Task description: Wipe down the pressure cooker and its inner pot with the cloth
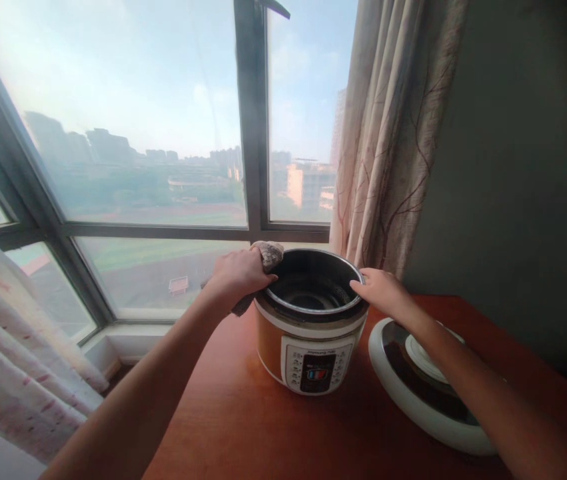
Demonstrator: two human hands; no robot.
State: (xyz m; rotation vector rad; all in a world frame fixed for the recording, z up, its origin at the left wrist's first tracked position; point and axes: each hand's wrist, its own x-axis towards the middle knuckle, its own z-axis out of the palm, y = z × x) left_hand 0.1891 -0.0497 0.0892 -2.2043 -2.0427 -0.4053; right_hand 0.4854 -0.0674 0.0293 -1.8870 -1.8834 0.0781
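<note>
A rice cooker [272, 343] with a brown and white body and a front control panel stands on the table. Its dark inner pot [313, 283] sits in the body, the silver rim showing above the top edge; I see nothing inside but the dark wall and bottom. At the rim's left side, my left hand [241, 275] is closed around a grey, rough-looking cloth [269, 253], the thumb at the rim. Across from it, my right hand [382, 288] pinches the pot's rim, thumb over the inner edge and the other fingers mostly hidden outside.
The cooker's round lid [388, 373] lies on the reddish-brown table [223, 427] under my right forearm. Behind the table is a large window [163, 133], with a curtain [388, 133] at its right and another curtain [13, 360] at the left. A dark wall [523, 167] closes the right side.
</note>
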